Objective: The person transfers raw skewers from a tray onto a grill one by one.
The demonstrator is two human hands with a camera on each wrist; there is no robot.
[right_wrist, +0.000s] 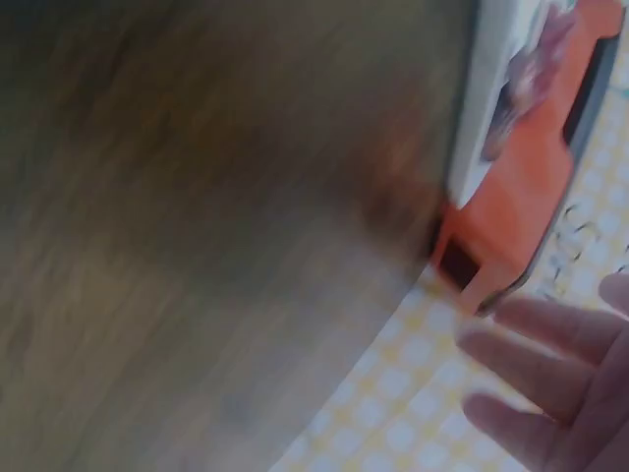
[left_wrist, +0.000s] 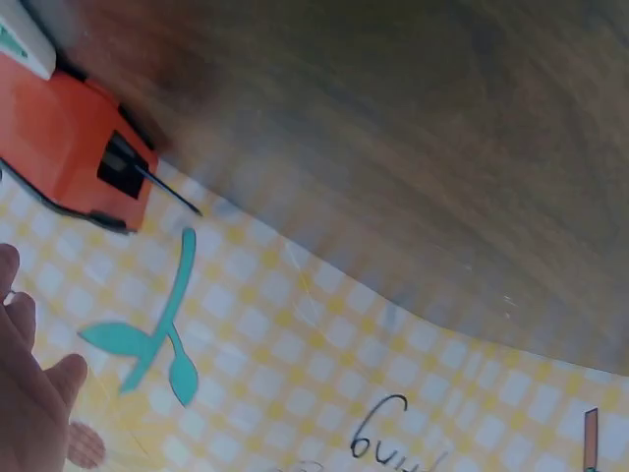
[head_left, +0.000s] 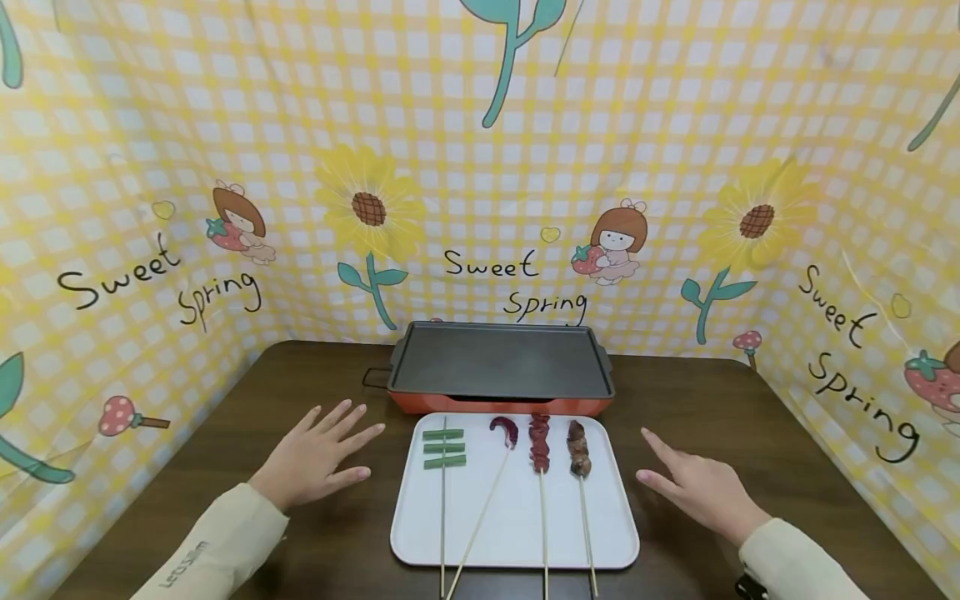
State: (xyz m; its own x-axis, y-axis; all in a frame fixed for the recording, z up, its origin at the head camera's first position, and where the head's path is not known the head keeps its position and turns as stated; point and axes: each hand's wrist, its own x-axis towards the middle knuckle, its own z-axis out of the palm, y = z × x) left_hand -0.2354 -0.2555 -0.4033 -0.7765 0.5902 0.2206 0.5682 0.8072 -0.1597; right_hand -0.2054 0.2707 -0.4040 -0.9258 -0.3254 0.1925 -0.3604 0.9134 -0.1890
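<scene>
Head view is showing a red-sided griddle (head_left: 502, 362) standing behind a white tray (head_left: 502, 537). The left hand (head_left: 322, 454) and right hand (head_left: 701, 487) are flanking the tray, fingers extended, gripping nothing. A red-meat skewer (head_left: 539, 446), brown-meat skewer (head_left: 578, 450), green-stalk skewer (head_left: 444, 448) and curled dark-red skewer (head_left: 512, 433) are lying on it, probably weighing little, stiff yet snappable; bare stick ends (head_left: 545, 583) are offering the surest hold.

Head pic bright, evenly lit, mostly sharp, wrist pics dimmer, hazy, tabletop (right_wrist: 197, 246) v blurry in R one
</scene>
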